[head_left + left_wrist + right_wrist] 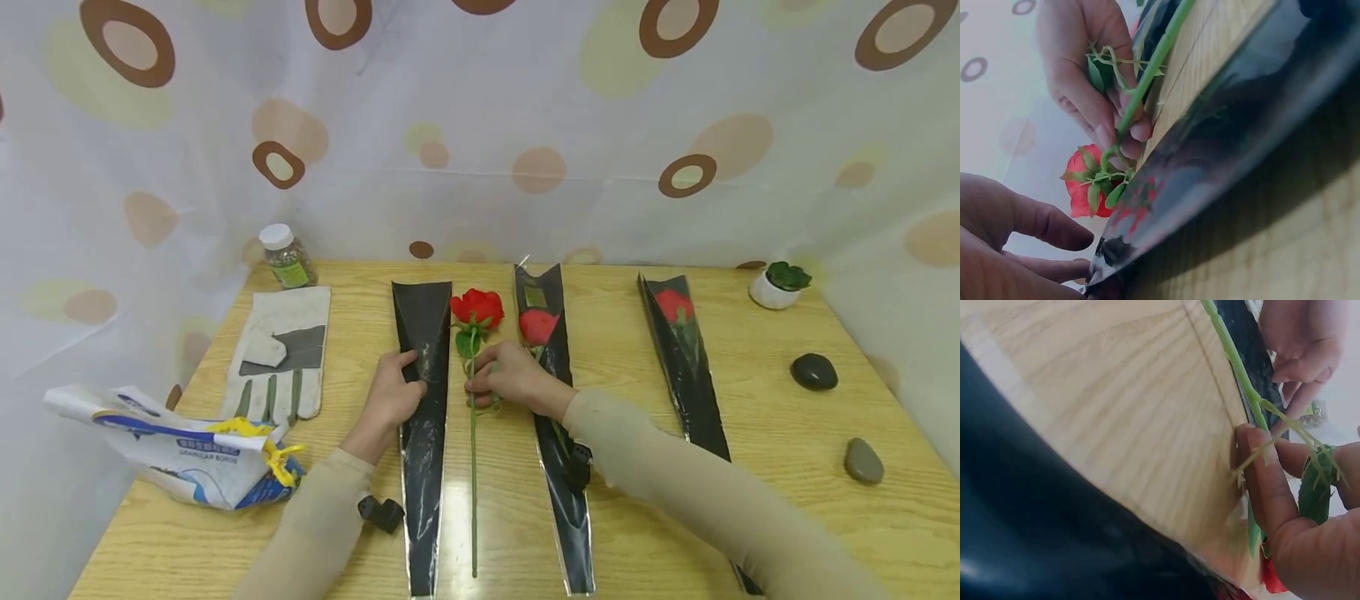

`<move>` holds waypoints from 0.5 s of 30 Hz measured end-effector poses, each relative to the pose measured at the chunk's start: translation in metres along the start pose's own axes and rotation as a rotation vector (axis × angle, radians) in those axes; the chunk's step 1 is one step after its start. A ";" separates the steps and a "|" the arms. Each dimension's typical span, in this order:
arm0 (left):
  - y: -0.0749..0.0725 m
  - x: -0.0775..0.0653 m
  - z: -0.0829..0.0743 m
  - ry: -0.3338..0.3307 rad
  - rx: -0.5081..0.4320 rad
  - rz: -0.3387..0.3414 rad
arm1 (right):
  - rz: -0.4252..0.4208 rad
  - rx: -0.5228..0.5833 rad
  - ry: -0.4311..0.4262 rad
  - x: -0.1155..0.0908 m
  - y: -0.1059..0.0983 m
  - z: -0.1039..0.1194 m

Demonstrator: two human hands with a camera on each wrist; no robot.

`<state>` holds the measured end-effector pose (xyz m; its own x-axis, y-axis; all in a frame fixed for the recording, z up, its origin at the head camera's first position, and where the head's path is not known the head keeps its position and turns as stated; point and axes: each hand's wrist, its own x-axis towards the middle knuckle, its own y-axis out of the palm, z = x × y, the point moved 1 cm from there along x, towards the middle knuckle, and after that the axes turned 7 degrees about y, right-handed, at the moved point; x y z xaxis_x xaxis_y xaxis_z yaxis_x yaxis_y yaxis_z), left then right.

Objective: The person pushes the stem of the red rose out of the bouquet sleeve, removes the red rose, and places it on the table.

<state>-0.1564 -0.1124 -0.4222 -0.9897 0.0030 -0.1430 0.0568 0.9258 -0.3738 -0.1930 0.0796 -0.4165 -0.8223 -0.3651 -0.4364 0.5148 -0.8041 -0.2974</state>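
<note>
In the head view, a black flower sleeve (424, 433) with a see-through front lies flat, and my left hand (390, 396) rests on its upper part. Thumb and forefinger are apart in the left wrist view, close to the sleeve's edge. Just right of the sleeve, a red rose (477, 310) lies with its long green stem pointing toward me. My right hand (517, 377) pinches that stem below the bloom, beside the leaves. In the right wrist view, the stem (1233, 353) runs between thumb and fingers. My right forearm crosses over a second sleeve (551, 467) holding another red rose (537, 327).
A third wrapped rose (675, 307) lies to the right. Farther right are a potted succulent (780, 285), a black stone (813, 372) and a grey stone (864, 461). On the left sit a jar (288, 257), work gloves (288, 342) and a tied white-and-blue bag (195, 458).
</note>
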 end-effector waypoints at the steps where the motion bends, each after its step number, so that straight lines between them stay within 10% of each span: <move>1: 0.000 0.000 -0.001 0.001 0.006 0.006 | 0.003 0.007 -0.001 0.000 0.001 0.001; 15: -0.007 0.001 0.003 0.065 0.201 0.061 | -0.009 0.040 0.014 0.008 0.007 0.004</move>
<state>-0.1578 -0.1200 -0.4227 -0.9897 0.0869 -0.1139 0.1352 0.8292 -0.5424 -0.1971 0.0689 -0.4183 -0.8231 -0.3517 -0.4460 0.4975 -0.8252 -0.2675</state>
